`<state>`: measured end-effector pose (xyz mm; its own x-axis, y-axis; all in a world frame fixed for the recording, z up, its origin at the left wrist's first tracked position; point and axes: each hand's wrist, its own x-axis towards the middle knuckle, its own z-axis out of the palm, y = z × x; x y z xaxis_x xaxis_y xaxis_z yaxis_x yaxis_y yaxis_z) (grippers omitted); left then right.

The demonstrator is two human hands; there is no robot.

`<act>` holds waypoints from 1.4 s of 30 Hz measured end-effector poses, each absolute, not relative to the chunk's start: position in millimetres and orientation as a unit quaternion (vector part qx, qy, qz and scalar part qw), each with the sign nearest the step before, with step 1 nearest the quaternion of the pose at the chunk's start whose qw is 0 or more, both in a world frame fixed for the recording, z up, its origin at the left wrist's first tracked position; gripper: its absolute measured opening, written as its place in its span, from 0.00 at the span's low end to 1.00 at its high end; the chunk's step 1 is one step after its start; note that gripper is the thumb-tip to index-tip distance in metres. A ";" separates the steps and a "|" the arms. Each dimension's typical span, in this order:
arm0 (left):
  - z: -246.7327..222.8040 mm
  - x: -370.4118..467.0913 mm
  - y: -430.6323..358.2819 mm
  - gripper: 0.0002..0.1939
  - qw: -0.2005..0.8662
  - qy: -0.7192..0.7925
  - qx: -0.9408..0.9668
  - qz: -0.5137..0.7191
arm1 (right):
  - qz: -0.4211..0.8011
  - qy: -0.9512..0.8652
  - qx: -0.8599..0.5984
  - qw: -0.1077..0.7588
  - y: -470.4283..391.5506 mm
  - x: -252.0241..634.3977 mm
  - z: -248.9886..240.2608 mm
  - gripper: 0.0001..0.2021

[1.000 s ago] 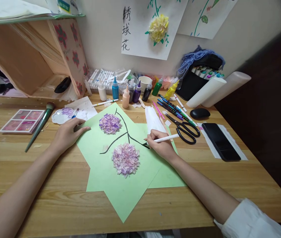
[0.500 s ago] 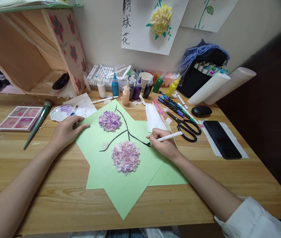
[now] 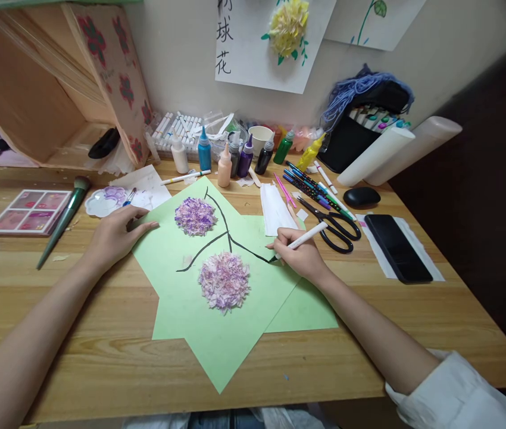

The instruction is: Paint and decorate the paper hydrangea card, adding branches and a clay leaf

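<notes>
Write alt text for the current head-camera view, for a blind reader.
The right hand holds a white marker, its dark tip at the end of a black branching stem on green paper bearing two ruffled purple-pink flowers; the left hand rests at the paper's left edge. Beyond are black-handled scissors and a row of colored squeeze bottles.

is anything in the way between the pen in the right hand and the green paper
Nothing visible: the white pen in the right hand has its dark tip at the end of a black line on the green paper. The white strip lies beyond the hand, off the tip's spot.
</notes>
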<state>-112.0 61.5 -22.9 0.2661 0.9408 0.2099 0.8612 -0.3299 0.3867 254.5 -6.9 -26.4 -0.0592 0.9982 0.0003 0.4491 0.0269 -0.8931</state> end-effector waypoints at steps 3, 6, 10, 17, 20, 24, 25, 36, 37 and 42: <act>-23.4 -112.2 61.8 0.18 0.095 0.568 0.791 0.205 | 0.391 -0.612 -0.587 0.358 -6.6 254.8 -26.6 0.18; -23.9 -112.6 61.8 0.18 0.097 0.567 0.791 0.207 | 0.384 -0.625 -0.584 0.348 -7.1 255.6 -26.0 0.18; -23.9 -112.7 61.9 0.19 0.103 0.562 0.794 0.210 | 0.388 -0.614 -0.589 0.353 -7.2 256.4 -26.2 0.18; -23.7 -113.8 62.5 0.18 0.126 0.566 0.784 0.220 | 0.450 -0.548 -0.566 0.420 -1.7 253.4 -28.3 0.20; -22.6 -112.3 59.9 0.16 0.155 0.584 0.759 0.242 | 0.441 -0.526 -0.548 0.478 3.1 254.8 -28.3 0.18; -19.1 -109.9 55.3 0.16 0.210 0.613 0.703 0.293 | 0.418 -0.492 -0.527 0.552 11.2 262.6 -28.5 0.16; -18.2 -109.9 54.4 0.17 0.225 0.616 0.691 0.304 | 0.420 -0.482 -0.527 0.561 13.5 265.2 -28.7 0.16; -14.1 -106.3 41.9 0.21 0.239 0.625 0.672 0.317 | 0.385 -0.421 -0.515 0.640 22.4 290.7 -27.4 0.17; -14.4 -104.9 40.0 0.21 0.233 0.625 0.678 0.310 | 0.387 -0.417 -0.510 0.645 22.1 292.0 -26.9 0.17; -10.4 -99.5 30.4 0.19 0.169 0.644 0.681 0.304 | 0.430 -0.394 -0.468 0.664 20.5 291.2 -20.4 0.20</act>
<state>-99.5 30.4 -10.4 -0.0149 0.9805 0.1962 0.7746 -0.1128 0.6223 291.2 20.5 -20.4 0.3205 0.9396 0.1201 -0.2028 0.1919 -0.9602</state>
